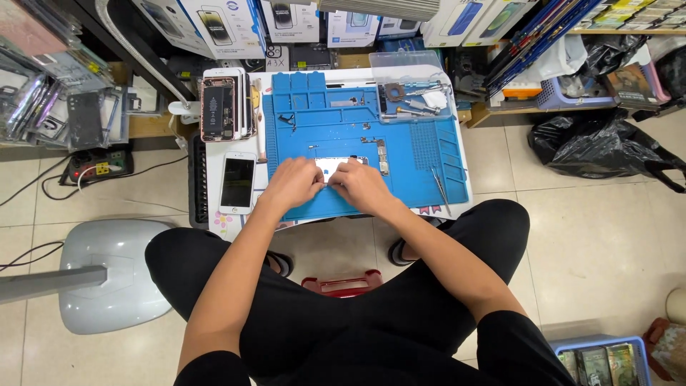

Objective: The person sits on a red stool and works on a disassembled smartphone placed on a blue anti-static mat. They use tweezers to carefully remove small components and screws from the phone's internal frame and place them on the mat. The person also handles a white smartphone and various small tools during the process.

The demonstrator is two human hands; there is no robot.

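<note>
A: Both hands meet at the centre of a blue work mat (pixel 429 154). The left hand (pixel 291 184) lies knuckles up, fingers curled down onto the near end of an opened phone (pixel 336 166); the right hand (pixel 363 186) mirrors it, fingers bent and pressing at the same spot. Whether either pinches a small part cannot be told; the fingertips are hidden.

B: And the phone itself?

A: It lies flat on the mat, pale insides showing at 12 o'clock from the knuckles. By my reading the job is midway: the case is open, and a small circuit board (pixel 383 156) with loose bits lies on the mat at 1 o'clock, well apart from the body, so putting it back together looks to be left.

B: What surrounds them?

A: At 9 o'clock a white phone (pixel 237 183) with a dark screen rests just off the mat on the small desk (pixel 214 154). At 11 o'clock several phones stand stacked, the nearest open-backed phone (pixel 218 109) showing its battery. At 1 o'clock a clear tray (pixel 414 86) holds metal tools; tweezers (pixel 439 184) lie at 3 o'clock on the mat.

B: Anything in the way?

A: Little. The tweezers and loose parts sit near the right wrist. Beyond, a black bag (pixel 600 146) slumps on the floor at 3 o'clock, a grey lamp base (pixel 107 279) at 8 o'clock.
</note>
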